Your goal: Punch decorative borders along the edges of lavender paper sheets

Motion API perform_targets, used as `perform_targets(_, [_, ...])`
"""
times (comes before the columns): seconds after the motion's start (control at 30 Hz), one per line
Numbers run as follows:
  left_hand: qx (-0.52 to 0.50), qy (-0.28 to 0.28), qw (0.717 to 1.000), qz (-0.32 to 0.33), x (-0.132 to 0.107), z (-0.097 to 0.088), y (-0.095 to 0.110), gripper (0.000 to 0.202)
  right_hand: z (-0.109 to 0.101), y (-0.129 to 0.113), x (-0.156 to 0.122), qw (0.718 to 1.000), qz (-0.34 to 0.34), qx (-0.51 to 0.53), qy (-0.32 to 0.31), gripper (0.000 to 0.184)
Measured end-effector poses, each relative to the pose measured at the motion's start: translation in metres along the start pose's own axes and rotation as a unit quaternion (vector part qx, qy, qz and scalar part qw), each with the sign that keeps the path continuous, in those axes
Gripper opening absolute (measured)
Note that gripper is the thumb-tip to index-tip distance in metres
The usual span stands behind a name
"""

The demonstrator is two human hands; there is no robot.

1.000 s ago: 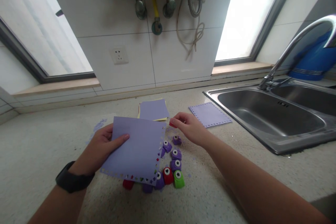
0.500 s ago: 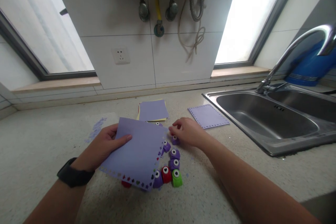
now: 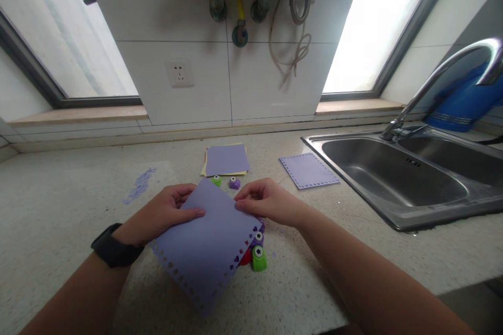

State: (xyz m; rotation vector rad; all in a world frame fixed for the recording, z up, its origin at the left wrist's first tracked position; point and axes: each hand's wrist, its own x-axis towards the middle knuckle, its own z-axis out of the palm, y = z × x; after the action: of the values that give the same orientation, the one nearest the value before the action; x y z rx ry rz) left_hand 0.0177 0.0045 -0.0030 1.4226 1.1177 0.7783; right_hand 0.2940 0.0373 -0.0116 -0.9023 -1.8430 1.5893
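A sheet of purple paper [image 3: 204, 241] is tilted like a diamond above the counter, with small shapes punched along two of its edges. My left hand [image 3: 173, 209] grips its left side, thumb on top. At the upper right edge, my right hand [image 3: 267, 201] pinches the same sheet between thumb and fingers. Partly covered by the paper are craft punches: a green punch [image 3: 259, 258], a red punch [image 3: 245, 257] and purple ones [image 3: 258, 239]. Beyond the sheet stand another purple punch [image 3: 234, 183] and a green punch [image 3: 216, 180].
A stack of coloured paper [image 3: 227, 160] lies at the back. To its right rests a purple sheet with punched edges [image 3: 309, 170], beside the steel sink [image 3: 393, 178] and tap [image 3: 440, 68]. Purple paper scraps [image 3: 141, 185] are heaped on the left of the counter [image 3: 78, 183].
My right hand has moved left and taken hold of the sheet's edge. The sheet has turned, its lower corner swinging toward me and covering more of the punches.
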Motion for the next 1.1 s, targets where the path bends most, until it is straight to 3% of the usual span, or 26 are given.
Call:
perform_targets(0.17, [-0.084, 0.058, 0.994, -0.029, -0.001, -0.003, -0.005, 0.038, -0.003, 0.004, 0.002, 0.999, -0.005, 0.019, 0.038, 0.022])
perform_targets(0.3, [-0.211, 0.104, 0.972, 0.03, 0.004, -0.008, -0.009, 0.037, -0.007, 0.004, 0.005, 0.991, -0.02, 0.046, 0.122, 0.022])
perform_targets(0.47, [-0.321, 0.086, 0.94, 0.076, 0.011, -0.01, -0.01, 0.057, -0.009, 0.004, 0.008, 0.966, -0.068, 0.108, 0.226, 0.023])
perform_targets(0.57, [-0.296, 0.061, 0.95, 0.083, 0.011, -0.005, -0.012, 0.053, -0.007, 0.005, 0.009, 0.954, -0.082, 0.132, 0.255, 0.025])
perform_targets(0.7, [-0.203, 0.019, 0.975, 0.092, 0.01, 0.002, -0.015, 0.045, 0.0, 0.008, 0.011, 0.955, -0.083, 0.159, 0.237, 0.031])
perform_targets(1.1, [-0.049, 0.061, 0.994, 0.075, 0.017, 0.016, -0.015, 0.03, 0.014, 0.018, 0.016, 0.973, -0.061, 0.129, 0.179, 0.031])
